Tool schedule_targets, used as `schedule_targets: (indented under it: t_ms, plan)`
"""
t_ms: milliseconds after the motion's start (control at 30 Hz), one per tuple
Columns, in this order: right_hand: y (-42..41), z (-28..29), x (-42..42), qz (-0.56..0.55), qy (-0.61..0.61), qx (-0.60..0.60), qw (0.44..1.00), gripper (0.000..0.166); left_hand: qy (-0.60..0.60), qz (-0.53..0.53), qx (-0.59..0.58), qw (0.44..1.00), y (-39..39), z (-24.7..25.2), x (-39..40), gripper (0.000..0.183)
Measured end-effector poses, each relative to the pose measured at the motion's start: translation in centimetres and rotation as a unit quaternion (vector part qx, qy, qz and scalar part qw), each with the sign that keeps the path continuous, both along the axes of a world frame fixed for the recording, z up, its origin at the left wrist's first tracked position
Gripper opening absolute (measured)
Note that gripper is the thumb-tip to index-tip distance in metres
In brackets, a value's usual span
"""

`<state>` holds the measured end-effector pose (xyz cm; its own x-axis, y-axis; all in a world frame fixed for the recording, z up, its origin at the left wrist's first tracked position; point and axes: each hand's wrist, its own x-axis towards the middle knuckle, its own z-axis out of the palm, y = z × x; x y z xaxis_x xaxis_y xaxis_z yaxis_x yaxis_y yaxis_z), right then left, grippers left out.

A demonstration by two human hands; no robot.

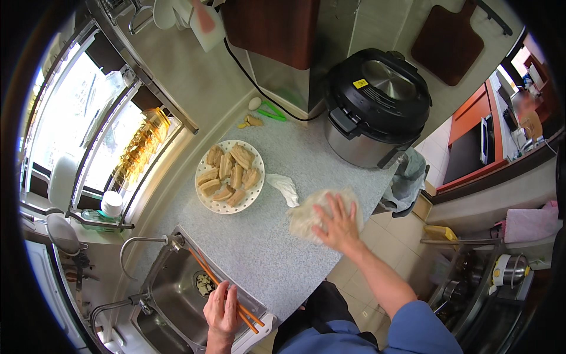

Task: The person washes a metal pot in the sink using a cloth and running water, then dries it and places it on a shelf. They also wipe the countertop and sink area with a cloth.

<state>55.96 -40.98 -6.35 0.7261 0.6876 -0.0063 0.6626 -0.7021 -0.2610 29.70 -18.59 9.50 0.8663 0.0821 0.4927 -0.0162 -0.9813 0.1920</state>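
Observation:
My right hand (338, 221) lies flat with spread fingers on a crumpled pale cloth (305, 222) near the counter's edge. My left hand (221, 309) grips a pair of orange-brown chopsticks (204, 267) above the rim of the steel sink (177, 283). Pale scraps (204, 284) sit in the sink drain. Farther back on the speckled counter (261, 252), a white perforated plate (255, 194) bears several thick pieces of what looks like cooked meat (225, 166). Between plate and cloth lies a crumpled white tissue (285, 188).
An electric pressure cooker (376, 110) stands at the counter's back right, beside a lined bin (404, 181). An egg (254, 103), ginger pieces (252, 121) and a green clip-like item (272, 111) lie in the back corner. A faucet (174, 241) rises by the sink. Another person (528, 110) appears far right.

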Motion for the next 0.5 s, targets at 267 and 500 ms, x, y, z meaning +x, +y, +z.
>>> schedule_targets:
  t_ms: [267,500]
  plan:
    - [4.9,-2.0,5.9,-0.053,-0.061,-0.01,0.997,0.068,-0.001,0.04,-0.002,0.999,-1.3,0.4,0.1,0.033]
    - [-1.3,0.4,4.2,-0.023,-0.012,-0.015,1.0,0.065,0.071,-0.019,0.066,0.995,-1.0,0.8,3.9,0.038]
